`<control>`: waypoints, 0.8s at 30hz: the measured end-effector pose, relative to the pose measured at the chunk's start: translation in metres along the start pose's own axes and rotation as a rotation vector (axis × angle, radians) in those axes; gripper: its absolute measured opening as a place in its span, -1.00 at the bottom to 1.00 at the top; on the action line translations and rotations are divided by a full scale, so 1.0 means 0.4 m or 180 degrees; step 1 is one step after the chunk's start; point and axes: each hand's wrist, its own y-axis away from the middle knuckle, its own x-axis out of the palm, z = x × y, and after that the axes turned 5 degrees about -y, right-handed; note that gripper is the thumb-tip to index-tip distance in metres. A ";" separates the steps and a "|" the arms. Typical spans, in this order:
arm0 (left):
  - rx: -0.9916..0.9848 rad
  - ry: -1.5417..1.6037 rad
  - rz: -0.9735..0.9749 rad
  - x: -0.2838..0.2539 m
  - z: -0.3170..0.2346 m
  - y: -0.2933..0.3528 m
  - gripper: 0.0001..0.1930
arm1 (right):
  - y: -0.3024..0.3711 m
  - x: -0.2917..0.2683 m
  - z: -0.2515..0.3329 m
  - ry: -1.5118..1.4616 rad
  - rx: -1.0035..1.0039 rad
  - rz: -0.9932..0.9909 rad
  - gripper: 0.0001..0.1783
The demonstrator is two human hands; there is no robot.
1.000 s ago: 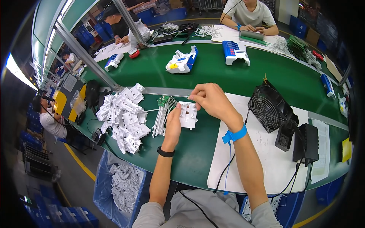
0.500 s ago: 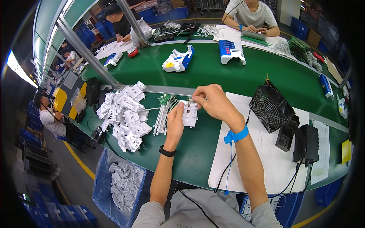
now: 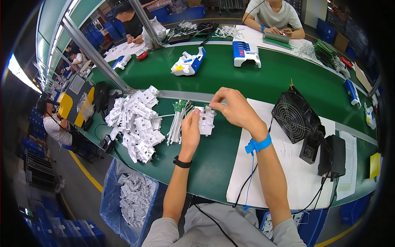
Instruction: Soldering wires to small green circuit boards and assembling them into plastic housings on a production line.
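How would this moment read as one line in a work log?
left hand: holds white plastic part | right hand: fingertips at part's top edge | beside: pile of white parts, bundle of white sticks

Plastic parts pile [image 3: 135, 123] on table [image 3: 222, 164], left of the held plate [image 3: 205, 120]. Pin bundle [image 3: 177, 123] between them. Fan [image 3: 294, 116] at right, on paper sheet [image 3: 284, 181].
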 end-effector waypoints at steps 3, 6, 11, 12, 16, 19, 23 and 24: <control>-0.0036 0.0038 -0.0067 0.006 -0.009 0.001 -0.56 | 0.000 -0.001 -0.005 0.0034 -0.0037 0.0106 -0.78; 0.0144 -0.0029 -0.0042 0.002 -0.009 0.001 -0.58 | -0.005 0.010 -0.005 0.0092 0.0272 0.0419 -0.75; 0.0192 0.0166 -0.0016 0.021 -0.036 0.014 -0.78 | -0.011 0.009 -0.013 -0.0415 0.0245 0.0474 -0.75; 0.0184 0.0099 -0.0034 0.025 -0.034 0.013 -0.78 | -0.013 0.008 -0.021 -0.0600 0.0202 0.0538 -0.76; 0.0385 -0.0227 -0.0393 0.066 -0.006 0.010 -0.77 | 0.008 0.016 -0.046 -0.0282 -0.0014 -0.0032 -0.70; 0.0391 -0.0343 -0.0570 0.080 0.020 -0.006 -0.77 | 0.013 0.035 -0.063 0.0102 -0.0110 -0.0273 -0.63; 0.0315 -0.0204 -0.0857 0.075 0.055 -0.034 -0.75 | 0.016 0.054 -0.067 0.0450 -0.0128 -0.0591 -0.67; 0.0376 -0.0263 -0.0977 0.080 0.057 -0.040 -0.76 | 0.018 0.042 -0.061 0.0601 -0.0028 -0.0466 -0.72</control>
